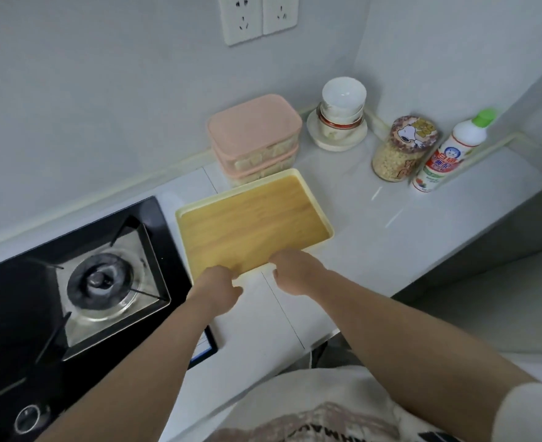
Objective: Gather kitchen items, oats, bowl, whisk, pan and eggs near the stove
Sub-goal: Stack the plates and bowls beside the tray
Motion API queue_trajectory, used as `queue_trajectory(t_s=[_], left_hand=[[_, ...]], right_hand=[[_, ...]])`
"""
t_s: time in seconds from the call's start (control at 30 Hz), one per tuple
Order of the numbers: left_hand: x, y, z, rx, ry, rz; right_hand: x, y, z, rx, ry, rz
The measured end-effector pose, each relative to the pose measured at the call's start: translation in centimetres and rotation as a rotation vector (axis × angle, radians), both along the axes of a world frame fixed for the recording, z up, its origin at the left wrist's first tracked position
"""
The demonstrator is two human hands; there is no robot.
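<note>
Oats jar [400,154] upright at back right of surface [390,237], well beyond both grips and off to their right. Long axis vertical, so a reach to its side judged likely. Nearer to right grip [295,272] than to left grip [218,288].

Jar: clear glass, pale flakes filling most of it, cartoon-dog print on lid. Green-capped bottle [448,151] just beside it on right.

Bowl stack [343,103] on saucer further back, between jar and pink-lidded boxes [253,135]. White, top bowl mouth up.

Both grips curled on near rim of tray [314,199], left at near-left corner, right further along same edge. Motion blur, exact finger hold hard to read.

Tray: wood-look floor, pale yellow rim, just right of stove [104,282], long axis slanting from near left to far right.

Whisk, pan, eggs not in view. Gathering judged barely begun.
</note>
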State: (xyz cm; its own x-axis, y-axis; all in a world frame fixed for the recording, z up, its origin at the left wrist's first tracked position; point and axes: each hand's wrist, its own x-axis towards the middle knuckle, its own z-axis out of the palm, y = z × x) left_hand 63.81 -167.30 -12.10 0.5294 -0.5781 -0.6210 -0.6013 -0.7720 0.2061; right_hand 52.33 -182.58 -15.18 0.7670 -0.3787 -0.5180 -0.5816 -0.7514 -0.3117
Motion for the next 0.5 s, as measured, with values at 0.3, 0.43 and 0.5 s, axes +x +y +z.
queue_trajectory(t_s=[0.3, 0.43, 0.5], left_hand=[[-3.0, -0.3, -0.2, 0.102, 0.019, -0.147], [-5.6, -1.9, -0.4, 0.168, 0.063, -0.202], [-6.7, -2.9, -0.2, 0.154, 0.088, -0.186]], right_hand=[[-3.0, -2.2, 0.1, -0.095, 0.004, 0.013], [-4.8, -3.9, 0.2, -0.110, 0.023, -0.040], [-5.9, -4.8, 0.3, -0.097, 0.035, -0.065]])
